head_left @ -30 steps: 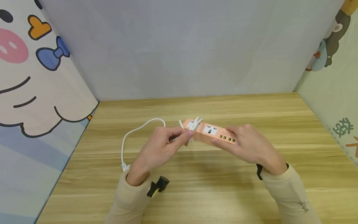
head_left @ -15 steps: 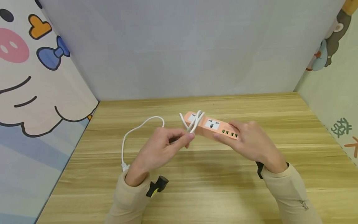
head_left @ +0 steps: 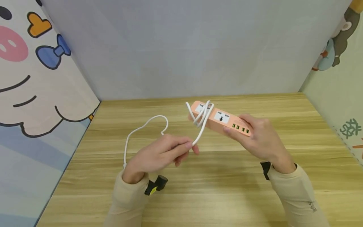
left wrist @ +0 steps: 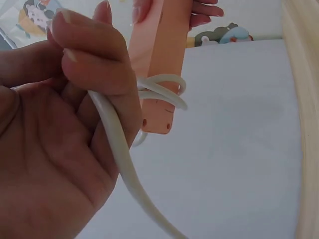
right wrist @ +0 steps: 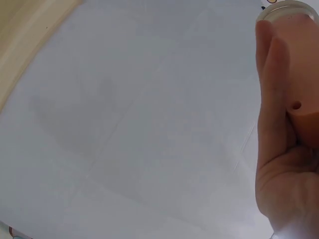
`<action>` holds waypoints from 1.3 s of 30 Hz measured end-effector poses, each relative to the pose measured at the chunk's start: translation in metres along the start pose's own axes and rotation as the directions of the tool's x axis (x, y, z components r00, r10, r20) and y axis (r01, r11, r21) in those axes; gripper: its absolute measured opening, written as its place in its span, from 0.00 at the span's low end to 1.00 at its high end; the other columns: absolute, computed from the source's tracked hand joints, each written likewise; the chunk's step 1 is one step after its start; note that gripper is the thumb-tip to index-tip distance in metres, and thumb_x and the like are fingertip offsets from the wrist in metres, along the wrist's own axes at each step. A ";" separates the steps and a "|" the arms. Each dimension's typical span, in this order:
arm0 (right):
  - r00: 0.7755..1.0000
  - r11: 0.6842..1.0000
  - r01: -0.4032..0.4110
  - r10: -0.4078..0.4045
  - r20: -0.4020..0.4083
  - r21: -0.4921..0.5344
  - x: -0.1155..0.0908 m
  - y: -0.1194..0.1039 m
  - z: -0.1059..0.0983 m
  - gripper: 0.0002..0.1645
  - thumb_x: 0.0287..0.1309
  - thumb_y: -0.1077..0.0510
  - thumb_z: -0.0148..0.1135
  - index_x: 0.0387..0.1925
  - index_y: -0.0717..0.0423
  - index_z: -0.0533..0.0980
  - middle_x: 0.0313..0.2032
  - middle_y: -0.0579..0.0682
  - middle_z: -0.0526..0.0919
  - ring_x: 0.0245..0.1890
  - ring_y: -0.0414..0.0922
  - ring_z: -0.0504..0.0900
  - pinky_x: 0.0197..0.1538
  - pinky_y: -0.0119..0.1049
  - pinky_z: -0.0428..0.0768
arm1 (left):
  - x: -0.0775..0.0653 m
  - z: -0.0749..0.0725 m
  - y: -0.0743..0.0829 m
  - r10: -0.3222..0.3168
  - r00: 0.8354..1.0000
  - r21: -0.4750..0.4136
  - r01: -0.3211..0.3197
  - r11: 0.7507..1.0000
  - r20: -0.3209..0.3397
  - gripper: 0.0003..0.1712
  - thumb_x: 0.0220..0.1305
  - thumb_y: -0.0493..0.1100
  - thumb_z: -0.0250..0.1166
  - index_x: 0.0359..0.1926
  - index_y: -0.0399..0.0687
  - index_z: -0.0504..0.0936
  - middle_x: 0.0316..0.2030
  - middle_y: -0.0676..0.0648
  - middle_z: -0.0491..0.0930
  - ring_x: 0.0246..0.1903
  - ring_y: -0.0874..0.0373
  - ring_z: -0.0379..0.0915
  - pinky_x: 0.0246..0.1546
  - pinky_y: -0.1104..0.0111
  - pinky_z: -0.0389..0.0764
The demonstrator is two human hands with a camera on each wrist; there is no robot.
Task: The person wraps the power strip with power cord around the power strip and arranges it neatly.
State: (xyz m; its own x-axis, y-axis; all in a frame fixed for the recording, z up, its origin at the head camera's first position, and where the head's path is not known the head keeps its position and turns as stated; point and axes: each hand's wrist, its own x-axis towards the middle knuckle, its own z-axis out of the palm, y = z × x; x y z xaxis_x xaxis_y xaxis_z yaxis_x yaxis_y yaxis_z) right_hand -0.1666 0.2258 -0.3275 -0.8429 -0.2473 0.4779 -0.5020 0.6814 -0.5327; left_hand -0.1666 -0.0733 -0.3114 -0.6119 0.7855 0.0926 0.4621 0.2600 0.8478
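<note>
A peach-coloured power strip (head_left: 211, 126) with white sockets and several USB ports is held up over the table, tilted, its far end up and left. My right hand (head_left: 261, 138) grips its near right end, thumb along the front side. White cord (head_left: 202, 115) loops around the strip's far end. From those loops the cord runs down to my left hand (head_left: 164, 153), whose thumb and fingers pinch it. In the left wrist view the cord (left wrist: 122, 154) passes through the curled fingers and hangs on below. In the right wrist view, the strip's underside (right wrist: 301, 64) shows beside my fingers.
The rest of the cord (head_left: 144, 124) arcs over the wooden table (head_left: 215, 189) on the left, its end partly behind my left wrist. A pale wall (head_left: 195, 50) stands behind the table, with cartoon-printed panels (head_left: 54, 88) at both sides.
The power strip and my right hand have risen up and to the right. My left hand has drawn down and away, leaving a longer stretch of cord between it and the strip.
</note>
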 end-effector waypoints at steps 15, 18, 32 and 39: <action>0.993 0.996 0.061 -0.054 -0.108 0.064 -0.003 0.000 -0.002 0.16 0.47 0.61 0.78 0.39 0.58 0.83 0.16 0.42 0.73 0.12 0.31 0.63 0.16 0.27 0.63 | 0.006 -0.009 -0.025 0.032 0.986 -0.132 -0.010 0.991 0.164 0.18 0.81 0.37 0.45 0.52 0.35 0.81 0.28 0.46 0.77 0.34 0.50 0.77 0.48 0.67 0.80; 0.990 0.993 0.084 -0.074 -0.118 0.081 -0.003 -0.001 -0.003 0.16 0.45 0.62 0.79 0.39 0.57 0.83 0.16 0.41 0.73 0.12 0.30 0.63 0.16 0.27 0.63 | 0.008 -0.008 -0.030 -0.018 0.984 -0.109 0.038 0.993 0.180 0.18 0.82 0.40 0.45 0.51 0.38 0.82 0.28 0.45 0.78 0.34 0.51 0.77 0.49 0.67 0.80; 0.989 0.981 0.037 -0.008 -0.149 0.191 -0.011 -0.008 -0.017 0.17 0.45 0.67 0.76 0.41 0.58 0.85 0.18 0.42 0.76 0.11 0.32 0.65 0.14 0.28 0.64 | 0.010 -0.014 -0.050 -0.235 0.967 0.034 0.233 0.972 0.094 0.17 0.78 0.50 0.55 0.37 0.54 0.88 0.16 0.54 0.63 0.17 0.62 0.59 0.23 0.73 0.66; 0.987 0.974 0.125 -0.103 -0.120 0.191 -0.010 -0.011 -0.020 0.19 0.43 0.67 0.78 0.41 0.56 0.85 0.17 0.41 0.76 0.11 0.31 0.64 0.15 0.27 0.64 | 0.012 -0.014 -0.062 -0.227 0.974 0.087 0.225 0.970 0.013 0.18 0.78 0.51 0.55 0.36 0.53 0.89 0.20 0.56 0.61 0.23 0.63 0.54 0.32 0.70 0.64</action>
State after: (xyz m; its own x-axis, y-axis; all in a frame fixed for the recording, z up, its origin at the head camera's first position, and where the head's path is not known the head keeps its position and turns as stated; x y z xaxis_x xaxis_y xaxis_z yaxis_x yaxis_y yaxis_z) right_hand -0.1491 0.2343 -0.3123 -0.7572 -0.2322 0.6105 -0.6311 0.5009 -0.5923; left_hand -0.2114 -0.0880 -0.3551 -0.6926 0.7130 -0.1089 0.3666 0.4781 0.7981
